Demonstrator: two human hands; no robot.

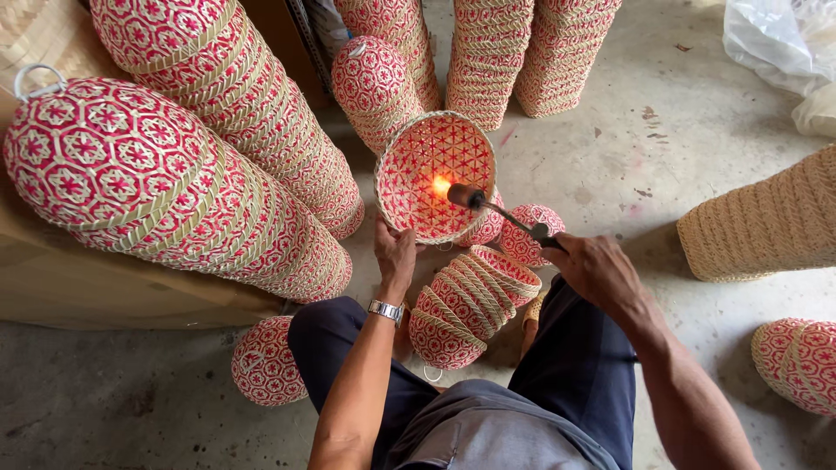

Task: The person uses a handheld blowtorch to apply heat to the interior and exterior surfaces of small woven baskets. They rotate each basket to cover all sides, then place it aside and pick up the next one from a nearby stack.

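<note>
My left hand [394, 255] grips the lower rim of a red-and-cream woven basket [418, 152], tilted so its open inside faces me. My right hand [595, 268] holds a black gas torch [496, 209] by its handle. The torch's nozzle points into the basket and an orange flame burns at its tip against the inner weave. A metal watch sits on my left wrist. Between my knees lies a short nested stack of the same baskets [466, 306].
Long stacks of nested red-and-cream baskets [200, 165] lie at the left and stand at the back [488, 52]. Single baskets rest on the concrete floor [264, 361], [797, 361]. A plain tan woven stack [766, 222] lies right. Clear plastic bags [784, 43] sit top right.
</note>
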